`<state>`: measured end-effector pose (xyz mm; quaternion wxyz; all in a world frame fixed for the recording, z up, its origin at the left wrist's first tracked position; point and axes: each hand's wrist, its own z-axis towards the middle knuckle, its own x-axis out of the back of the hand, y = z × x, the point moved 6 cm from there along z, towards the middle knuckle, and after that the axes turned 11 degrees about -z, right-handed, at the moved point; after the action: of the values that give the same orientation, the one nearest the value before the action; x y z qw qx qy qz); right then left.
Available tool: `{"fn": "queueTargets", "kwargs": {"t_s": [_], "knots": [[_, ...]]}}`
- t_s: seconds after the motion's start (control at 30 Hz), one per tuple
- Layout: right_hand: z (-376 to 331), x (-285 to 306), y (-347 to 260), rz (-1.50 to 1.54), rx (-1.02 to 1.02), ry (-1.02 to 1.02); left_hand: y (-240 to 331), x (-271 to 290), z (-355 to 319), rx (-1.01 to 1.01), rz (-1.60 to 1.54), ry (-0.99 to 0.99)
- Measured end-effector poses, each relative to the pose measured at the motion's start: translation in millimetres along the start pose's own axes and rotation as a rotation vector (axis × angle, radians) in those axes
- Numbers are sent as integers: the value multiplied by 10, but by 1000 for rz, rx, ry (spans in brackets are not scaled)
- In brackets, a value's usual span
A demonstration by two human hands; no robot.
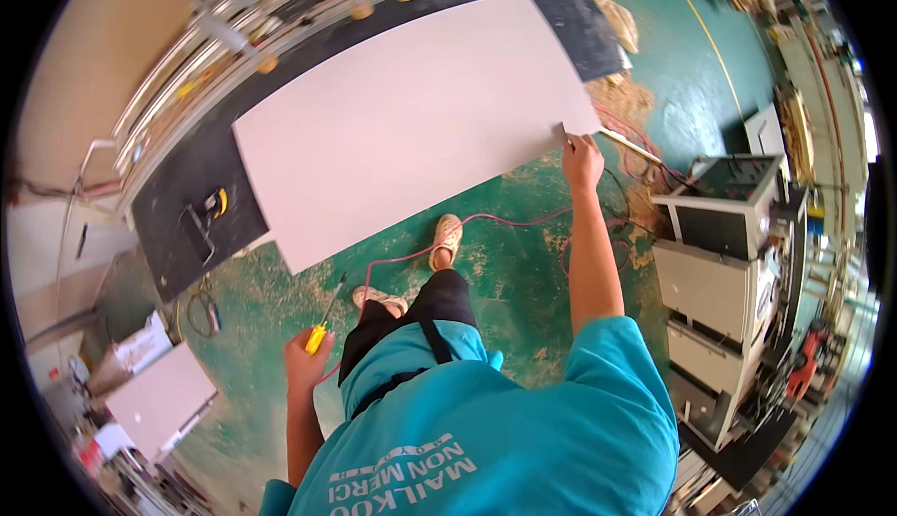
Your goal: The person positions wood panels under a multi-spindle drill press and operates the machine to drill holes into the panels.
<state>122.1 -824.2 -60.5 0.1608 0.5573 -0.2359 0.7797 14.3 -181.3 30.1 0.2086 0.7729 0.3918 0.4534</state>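
Note:
A large white panel point(411, 124) lies across a black worktop point(177, 194), its near edge jutting out over the floor. My right hand point(583, 163) is closed at the panel's near right corner. A small dark flat piece point(563, 131), too small to name, sticks up from its fingers against the panel. Down by my left side, my left hand point(305, 357) is wrapped round the yellow handle of a screwdriver point(319, 335). The screwdriver's thin shaft points up and away from me, clear of the panel.
A tape measure point(217, 203) and a dark metal bracket point(198, 234) rest on the worktop's left end. Machine rails with suction cups point(362, 10) run along the far side. A pink hose point(486, 218) crosses the green floor by my feet. Cabinets point(705, 287) stand at right.

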Motion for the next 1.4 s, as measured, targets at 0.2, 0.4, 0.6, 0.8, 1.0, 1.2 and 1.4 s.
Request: {"fn": "queueTargets", "kwargs": {"t_s": [0.2,0.4,0.6,0.8,1.0,1.2,1.4], "knots": [[-1376,-261,-2091,33,264,-149,-658,405,-435,115,-195,39],[-3559,-417,-5147,361,681,-302,-1897,1094,-957,87,-181,244],[-4900,-162,-6251,395,876,-740,-2771,1684,-1402,228,-320,450],[-3406,-174,-5018,140,541,-413,-2894,1736,-1444,211,-274,418],[-3540,-329,-4849,119,579,-297,-2511,1634,-1238,132,-233,348],[-4560,-292,-5573,421,674,-752,-2140,1444,-781,41,-290,262],[-2525,-165,-3857,434,385,-453,-1998,887,-470,100,-162,91]]}}
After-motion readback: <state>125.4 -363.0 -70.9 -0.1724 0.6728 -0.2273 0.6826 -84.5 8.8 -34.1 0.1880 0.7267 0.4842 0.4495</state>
